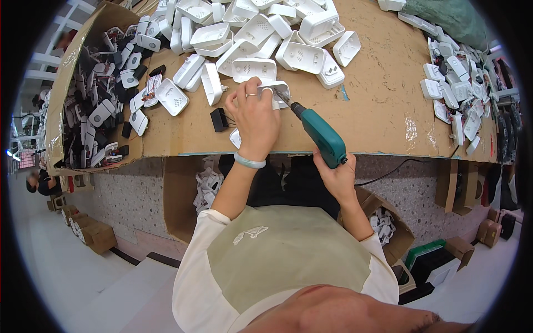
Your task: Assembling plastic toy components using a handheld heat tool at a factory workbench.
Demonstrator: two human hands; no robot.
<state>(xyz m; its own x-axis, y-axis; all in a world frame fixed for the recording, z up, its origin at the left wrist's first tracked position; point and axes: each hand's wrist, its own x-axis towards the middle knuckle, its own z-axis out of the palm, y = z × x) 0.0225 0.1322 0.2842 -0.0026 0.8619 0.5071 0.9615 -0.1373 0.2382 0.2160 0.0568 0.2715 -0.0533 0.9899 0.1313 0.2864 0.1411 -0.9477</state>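
My left hand (254, 117) is closed on a small white plastic housing (283, 87) near the front of the table, its fingers bent over the near side. In my right hand (337, 176) is a teal electric screwdriver (322, 135), gripped at its rear end. The tool slants up and left, and its dark tip reaches into the housing; the exact contact point is too small to make out. Beside my left wrist lie a black block with thin wires (219, 119) and a white part (235, 137), partly covered by the hand.
White housings (258, 30) are heaped at the table's far middle. On the left, a cardboard box (55, 119) holds many black-and-white units with wires. More white units (455, 77) are piled at the right, near a green bag (447, 19). Open boxes (180, 194) stand below the table edge.
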